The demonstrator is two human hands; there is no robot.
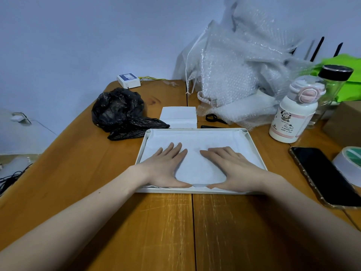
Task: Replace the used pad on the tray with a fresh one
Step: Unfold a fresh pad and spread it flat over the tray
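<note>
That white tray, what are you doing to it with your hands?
A person is pressing a white pad flat into the tray on the wooden table. The left hand and right hand both lie open on the pad, fingers spread. A folded white stack and a crumpled black bag sit just behind the tray.

White bottle (292,116), small print under the cartoon figure: appears to read "8 glasses of water a day" (the first character is unclear).
White bottle, line above the cartoon figure: too small to read.
White box (129,80) at the far table edge, blue-and-white label: print not legible.
Other objects: no readable text.
</note>
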